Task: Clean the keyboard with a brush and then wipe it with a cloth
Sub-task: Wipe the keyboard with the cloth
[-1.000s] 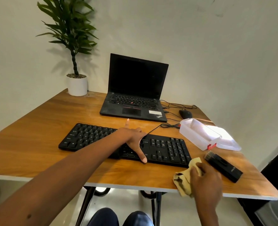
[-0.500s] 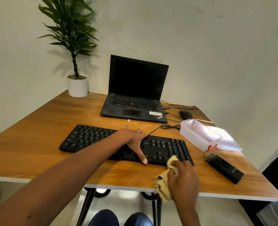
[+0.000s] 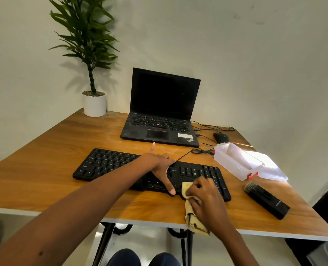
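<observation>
Curled round the cloth [image 3: 195, 222], the right hand [image 3: 207, 198] presses it on the near right corner of the keyboard [image 3: 105, 164]; left hand [image 3: 159, 164] lies flat, fingers spread, at its middle; long axis runs nine to three o'clock, most keys toward nine.

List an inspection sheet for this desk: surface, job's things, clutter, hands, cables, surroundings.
Surface: wooden table, white-edged.
Job's things: black keyboard along the near side; yellow cloth on its right end, tail hanging past the table edge; black brush lying right of it, untouched.
Clutter: open laptop, screen dark; mouse; clear box, lid beside it; potted plant at far left.
Hands: left hand spread on the keyboard; right hand grips the cloth.
Cables: keyboard lead bundled behind it; thin leads beside the laptop.
Surroundings: pale wall; knees below the table.
</observation>
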A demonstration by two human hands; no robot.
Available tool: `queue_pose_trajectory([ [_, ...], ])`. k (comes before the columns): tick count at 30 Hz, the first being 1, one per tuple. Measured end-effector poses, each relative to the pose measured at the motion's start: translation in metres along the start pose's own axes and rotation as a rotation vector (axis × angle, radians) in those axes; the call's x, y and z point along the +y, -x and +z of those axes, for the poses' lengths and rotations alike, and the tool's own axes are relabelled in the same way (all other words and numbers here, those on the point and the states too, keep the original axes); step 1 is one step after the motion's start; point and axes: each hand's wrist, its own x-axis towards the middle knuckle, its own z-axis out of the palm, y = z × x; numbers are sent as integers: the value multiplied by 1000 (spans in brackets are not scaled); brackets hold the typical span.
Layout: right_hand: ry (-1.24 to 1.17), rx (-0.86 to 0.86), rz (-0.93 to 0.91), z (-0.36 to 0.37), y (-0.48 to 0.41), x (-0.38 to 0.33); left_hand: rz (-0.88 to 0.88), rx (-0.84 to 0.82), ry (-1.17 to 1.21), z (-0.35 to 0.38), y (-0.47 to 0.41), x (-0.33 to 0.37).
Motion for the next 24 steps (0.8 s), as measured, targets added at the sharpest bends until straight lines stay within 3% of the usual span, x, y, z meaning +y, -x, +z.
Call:
queue_pose_trajectory([
  [7,108,16,27,-20,19,28,30,-125,151,-12,5,-6],
  [14,106,33,-252,9,-17,-30,3,-170,71,-22,-1,1],
  [20,242,-39,-398,-4,-10,-9,-18,-228,-6,-24,-4,-1],
  [24,308,-72,-593,-3,-19,-15,-17,-191,-34,-24,-3,0],
])
